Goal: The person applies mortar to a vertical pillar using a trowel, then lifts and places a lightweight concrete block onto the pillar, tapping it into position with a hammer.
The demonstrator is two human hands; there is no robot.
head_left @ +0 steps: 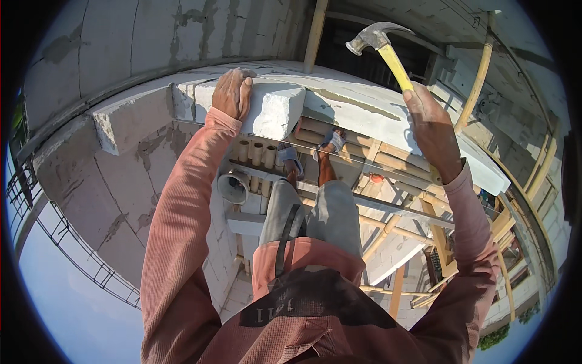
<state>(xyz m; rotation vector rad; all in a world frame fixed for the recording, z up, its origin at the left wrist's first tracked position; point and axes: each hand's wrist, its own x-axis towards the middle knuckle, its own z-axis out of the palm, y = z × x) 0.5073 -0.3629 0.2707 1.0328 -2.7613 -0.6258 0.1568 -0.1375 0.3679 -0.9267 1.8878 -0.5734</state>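
My left hand point(232, 94) rests on the left part of a white aerated concrete block point(276, 110). Its fingers are bent over the block's far top edge, and their tips are hidden. The block sits on top of a wall course, its near end jutting toward me. In my right hand point(431, 124), closed around the handle, is a claw hammer point(395, 65) with a yellow handle and grey metal head. The hammer is raised above the wall, its head up and apart from the block.
Another pale block point(136, 118) stands on the wall at left, and a long course point(357, 112) runs right. Below, my feet are among bamboo poles point(385, 159) beside pipe ends point(257, 155). Upright bamboo point(479, 79) stands at right; a rebar cage point(79, 249) lies lower left.
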